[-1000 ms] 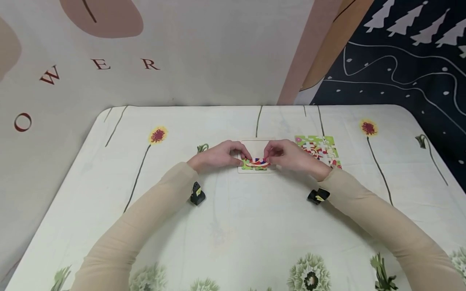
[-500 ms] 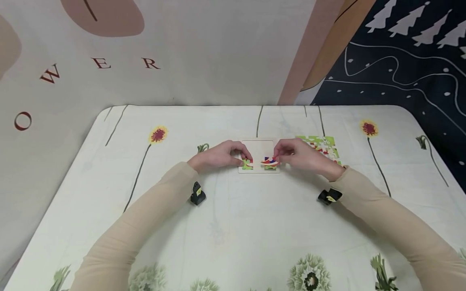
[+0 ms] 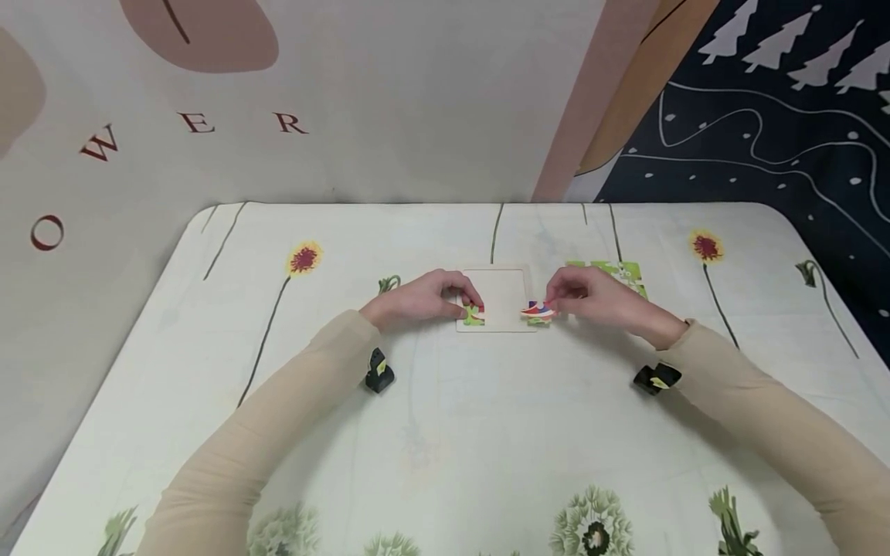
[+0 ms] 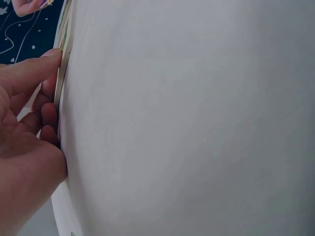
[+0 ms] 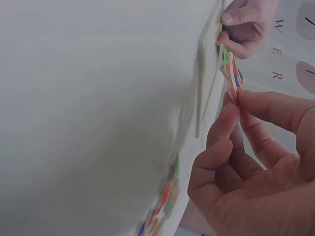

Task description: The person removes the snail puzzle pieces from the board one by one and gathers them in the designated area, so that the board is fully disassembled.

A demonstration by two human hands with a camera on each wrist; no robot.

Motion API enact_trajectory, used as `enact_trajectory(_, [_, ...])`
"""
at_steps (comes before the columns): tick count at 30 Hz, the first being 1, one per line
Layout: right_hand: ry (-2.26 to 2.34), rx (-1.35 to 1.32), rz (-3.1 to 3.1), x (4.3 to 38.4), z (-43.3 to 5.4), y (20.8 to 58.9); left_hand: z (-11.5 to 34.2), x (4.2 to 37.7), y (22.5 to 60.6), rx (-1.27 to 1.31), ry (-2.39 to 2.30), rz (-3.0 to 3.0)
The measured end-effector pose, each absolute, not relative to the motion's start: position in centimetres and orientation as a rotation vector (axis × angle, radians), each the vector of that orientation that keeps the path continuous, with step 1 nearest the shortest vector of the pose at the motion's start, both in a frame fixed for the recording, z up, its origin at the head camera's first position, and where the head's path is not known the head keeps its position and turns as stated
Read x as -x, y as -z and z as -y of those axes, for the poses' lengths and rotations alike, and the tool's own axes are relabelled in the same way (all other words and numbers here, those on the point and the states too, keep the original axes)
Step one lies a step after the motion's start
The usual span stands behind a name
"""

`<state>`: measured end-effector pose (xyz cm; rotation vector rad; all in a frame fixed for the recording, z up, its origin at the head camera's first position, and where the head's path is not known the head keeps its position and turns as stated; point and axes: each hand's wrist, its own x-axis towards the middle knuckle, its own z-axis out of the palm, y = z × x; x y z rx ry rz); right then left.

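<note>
A pale, thin-framed puzzle board (image 3: 497, 287) lies flat near the middle of the table. My left hand (image 3: 429, 296) grips its left edge, thumb and fingers at the corner where a green puzzle piece (image 3: 474, 315) sits. Over by the board's right edge, my right hand (image 3: 596, 300) pinches a red, blue and white puzzle piece (image 3: 538, 310) between thumb and fingertips. A second, green-printed puzzle piece (image 5: 224, 60) overlaps it in the right wrist view. The left wrist view shows my left fingers (image 4: 49, 114) against the board's edge.
A group of green and red puzzle pieces (image 3: 630, 275) lies right of the board, partly hidden behind my right hand. The white tablecloth (image 3: 445, 432) bears printed flowers. A wall (image 3: 417, 108) rises behind the table's far edge.
My right hand has moved right with the red-and-blue puzzle piece, from over the board to its right edge. The left hand stays at the board's left corner.
</note>
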<state>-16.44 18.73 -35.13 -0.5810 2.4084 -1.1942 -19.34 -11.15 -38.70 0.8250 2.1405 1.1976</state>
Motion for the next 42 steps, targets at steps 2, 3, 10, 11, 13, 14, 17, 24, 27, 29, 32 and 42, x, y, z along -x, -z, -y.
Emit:
enact_trajectory(2, [1.188,0.579,-2.416,16.4,-19.2,35.2,11.1,19.3,38.7,-0.831,-1.202,-2.138])
enact_trajectory(3, [1.184,0.577,-2.419,16.3,-19.4,35.2,11.1,19.3,38.8,-0.833,-1.205,-2.134])
enact_trajectory(10, [1.216,0.582,-2.406,16.1,-20.7,35.3,11.1,19.2,38.6,-0.821,-1.211,-2.132])
enact_trajectory(11, [1.222,0.585,-2.405,16.1,-20.9,35.4,11.1,19.1,38.6,-0.818,-1.211,-2.133])
enact_trajectory(13, [1.226,0.585,-2.405,16.0,-21.3,35.4,11.1,19.1,38.6,-0.821,-1.21,-2.134])
enact_trajectory(14, [1.226,0.589,-2.413,16.1,-21.5,35.4,11.1,19.1,38.6,-0.822,-1.21,-2.135])
enact_trajectory(17, [1.217,0.592,-2.433,16.1,-22.2,35.3,11.1,19.1,38.6,-0.832,-1.214,-2.136])
enact_trajectory(24, [1.151,0.5,-2.457,16.0,-23.7,34.7,11.1,19.2,38.6,-0.837,-1.216,-2.138])
enact_trajectory(27, [1.138,0.489,-2.458,16.0,-24.4,34.8,11.1,19.2,38.6,-0.839,-1.209,-2.146])
enact_trajectory(29, [1.125,0.478,-2.465,16.0,-24.7,34.9,11.1,19.2,38.6,-0.842,-1.204,-2.151])
enact_trajectory(32, [1.117,0.465,-2.474,16.0,-25.3,34.9,11.1,19.2,38.6,-0.845,-1.198,-2.155])
enact_trajectory(42, [1.086,0.423,-2.508,15.7,-26.6,35.4,11.0,19.2,38.6,-0.839,-1.187,-2.153])
